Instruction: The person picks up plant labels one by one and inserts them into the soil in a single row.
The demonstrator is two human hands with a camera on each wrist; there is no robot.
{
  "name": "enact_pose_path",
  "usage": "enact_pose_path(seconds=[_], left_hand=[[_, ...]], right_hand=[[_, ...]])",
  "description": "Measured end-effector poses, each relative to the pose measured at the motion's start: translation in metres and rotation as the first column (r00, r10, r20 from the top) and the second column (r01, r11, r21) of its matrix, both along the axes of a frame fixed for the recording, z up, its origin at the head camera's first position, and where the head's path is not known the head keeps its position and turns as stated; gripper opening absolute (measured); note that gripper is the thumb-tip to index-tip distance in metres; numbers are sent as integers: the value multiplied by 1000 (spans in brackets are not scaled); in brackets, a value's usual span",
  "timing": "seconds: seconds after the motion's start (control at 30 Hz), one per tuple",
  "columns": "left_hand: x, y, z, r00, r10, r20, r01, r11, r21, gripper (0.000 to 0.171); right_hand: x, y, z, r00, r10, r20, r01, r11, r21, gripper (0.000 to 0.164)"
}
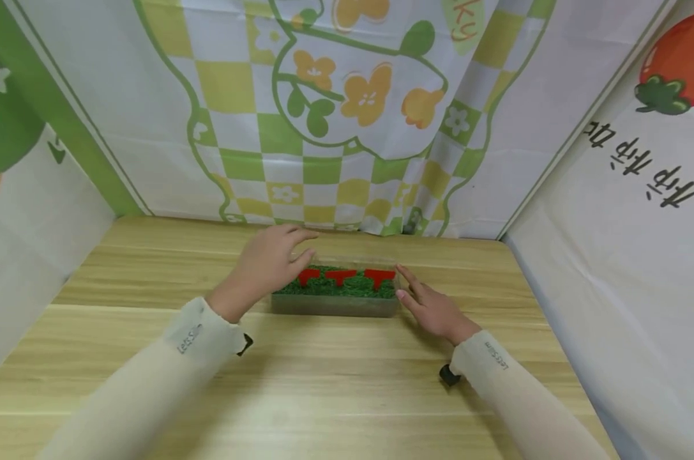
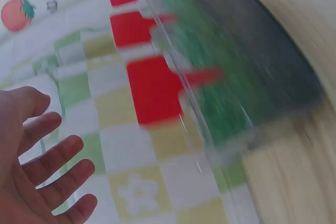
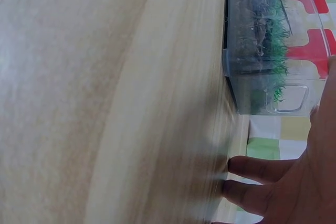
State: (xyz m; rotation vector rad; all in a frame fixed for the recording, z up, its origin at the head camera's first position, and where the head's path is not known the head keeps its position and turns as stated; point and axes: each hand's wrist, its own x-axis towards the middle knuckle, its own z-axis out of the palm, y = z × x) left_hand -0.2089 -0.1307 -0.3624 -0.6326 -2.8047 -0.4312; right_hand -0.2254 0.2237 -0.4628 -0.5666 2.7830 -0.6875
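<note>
A clear plastic box (image 1: 335,306) with green artificial-looking grass (image 1: 355,286) inside stands on the table. Three red T-shaped tags (image 1: 340,276) stand upright in a row in the grass. My left hand (image 1: 269,259) hovers at the box's left end, fingers spread and loosely bent; the left wrist view shows them apart from the tags, holding nothing. At the right end, my right hand (image 1: 433,308) has its fingers extended beside the box wall, the thumb and a finger at its edge. In the right wrist view, other fingers (image 3: 260,169) reach down toward the tabletop.
A wood-grain table (image 1: 335,383) extends around the box. Behind it hangs a checkered, flower-printed curtain (image 1: 232,96). White printed side panels (image 1: 617,211) border the table on left and right. Black wrist straps (image 1: 449,375) show at the sleeve cuffs.
</note>
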Motion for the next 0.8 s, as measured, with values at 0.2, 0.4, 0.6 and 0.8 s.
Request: enact_pose_path(seconds=[0.2, 0.4, 0.6, 0.8], left_hand=[[10, -44, -13, 997, 71, 22, -72, 995, 66, 52], [13, -72, -34, 989, 149, 21, -150, 987, 53, 62], [16, -88, -48, 977, 187, 101, -190, 981, 26, 77], [19, -100, -62, 959, 221, 179, -225, 974, -1, 86]], right_hand=[[0, 4, -2, 1000, -10, -1, 10, 1000, -2, 67], [1, 8, -3, 1000, -10, -11, 10, 1000, 12, 67], [3, 11, -3, 1000, -8, -3, 8, 1000, 14, 67], [-2, 15, -3, 1000, -9, 0, 9, 1000, -5, 65]])
